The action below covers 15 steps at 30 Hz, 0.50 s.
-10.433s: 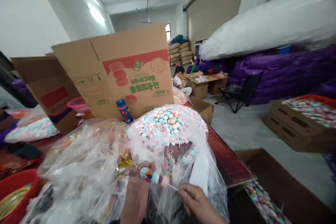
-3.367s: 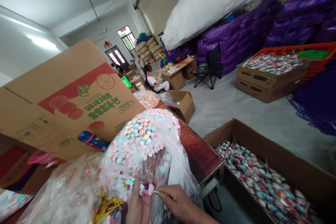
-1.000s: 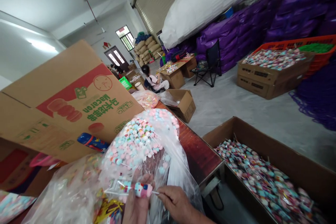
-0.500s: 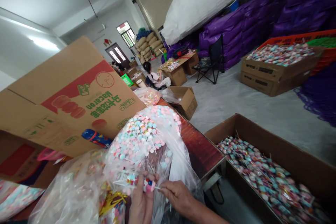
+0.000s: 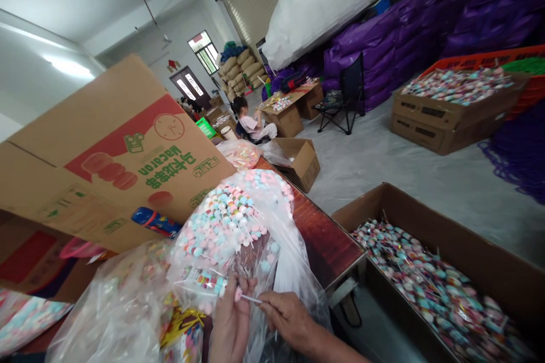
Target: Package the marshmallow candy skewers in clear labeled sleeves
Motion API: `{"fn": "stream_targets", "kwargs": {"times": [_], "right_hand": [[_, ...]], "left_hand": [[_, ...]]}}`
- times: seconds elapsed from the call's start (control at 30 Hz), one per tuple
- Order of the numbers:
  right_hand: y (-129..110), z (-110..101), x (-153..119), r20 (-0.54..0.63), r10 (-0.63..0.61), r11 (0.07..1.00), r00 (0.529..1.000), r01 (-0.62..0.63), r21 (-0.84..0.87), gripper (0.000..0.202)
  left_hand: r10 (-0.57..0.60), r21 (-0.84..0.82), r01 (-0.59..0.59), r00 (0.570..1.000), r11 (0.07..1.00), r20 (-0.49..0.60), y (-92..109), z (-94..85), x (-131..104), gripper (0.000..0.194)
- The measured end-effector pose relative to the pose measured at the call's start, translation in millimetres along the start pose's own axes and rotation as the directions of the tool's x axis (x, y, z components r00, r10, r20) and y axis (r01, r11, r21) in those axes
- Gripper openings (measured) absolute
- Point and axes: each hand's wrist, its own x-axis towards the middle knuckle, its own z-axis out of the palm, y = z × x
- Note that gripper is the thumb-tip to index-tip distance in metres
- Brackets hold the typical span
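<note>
At the bottom centre, my left hand (image 5: 232,317) is closed around a candy skewer in a clear wrapper (image 5: 204,280), whose coloured pieces extend left of the fingers. My right hand (image 5: 286,317) pinches the white stick (image 5: 251,298) of that skewer. Just beyond both hands, a large clear plastic bag (image 5: 289,238) holds many pastel candy skewers (image 5: 234,210). Yellow twist ties (image 5: 187,320) lie left of my left hand, on small printed wrappers.
A big cardboard box (image 5: 106,153) and a blue bottle (image 5: 155,222) stand left on the red-brown table (image 5: 317,232). An open carton of wrapped skewers (image 5: 426,227) is at right. Beyond, a person (image 5: 253,123) sits near a folding chair (image 5: 343,96).
The wrapped skewer has shifted left in my left hand, so more of its stick shows between the hands. Both hands keep nearly the same place.
</note>
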Motion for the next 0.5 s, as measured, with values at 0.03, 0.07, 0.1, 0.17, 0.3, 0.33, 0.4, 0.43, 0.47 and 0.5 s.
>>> {"fn": "stream_targets", "kwargs": {"times": [0.03, 0.07, 0.1, 0.17, 0.3, 0.33, 0.4, 0.43, 0.47, 0.5], "right_hand": [[1, 0, 0, 0.007, 0.002, 1.0, 1.0, -0.002, 0.015, 0.057], [2, 0, 0, 0.008, 0.002, 1.0, 1.0, -0.002, 0.018, 0.058], [2, 0, -1, 0.005, -0.001, 1.0, 1.0, 0.001, 0.01, 0.06], [3, 0, 0, -0.008, -0.011, 1.0, 1.0, 0.011, -0.023, 0.063], [1, -1, 1, -0.007, -0.036, 0.998, 0.999, 0.036, -0.052, 0.067], [0, -1, 1, -0.005, -0.048, 0.997, 0.999, 0.047, -0.063, 0.066], [0, 0, 1, -0.013, -0.085, 0.99, 0.996, 0.083, -0.111, 0.064], [1, 0, 1, -0.018, -0.105, 0.985, 0.994, 0.101, -0.14, 0.062], [1, 1, 1, -0.022, -0.12, 0.98, 0.992, 0.115, -0.165, 0.061], [2, 1, 0, -0.028, -0.125, 0.976, 0.992, 0.119, -0.18, 0.06]], "left_hand": [[-0.019, 0.0, 0.019, 1.0, 1.0, 0.018, -5, 0.3, -3, 0.038], [-0.028, -0.001, 0.028, 0.999, 1.0, 0.039, -9, 0.3, -6, 0.037], [-0.026, 0.0, 0.026, 0.998, 1.0, 0.065, -12, 0.0, -9, 0.036], [-0.01, 0.009, 0.009, 0.994, 1.0, 0.11, -15, -2.4, -11, 0.033], [-0.04, 0.022, 0.038, 0.996, 0.999, 0.083, -5, -15.1, -6, 0.047], [-0.045, 0.003, 0.045, 0.997, 0.999, 0.06, -1, -19.0, -3, 0.053], [-0.024, -0.049, 0.025, 1.0, 0.999, 0.015, 8, -25.8, 3, 0.059], [-0.003, -0.07, 0.002, 1.0, 0.998, -0.011, 12, -28.0, 5, 0.055], [0.012, -0.084, -0.016, 0.999, 0.996, -0.041, 15, -29.4, 7, 0.048], [0.017, -0.09, -0.023, 0.998, 0.996, -0.067, 17, -29.8, 8, 0.039]]}}
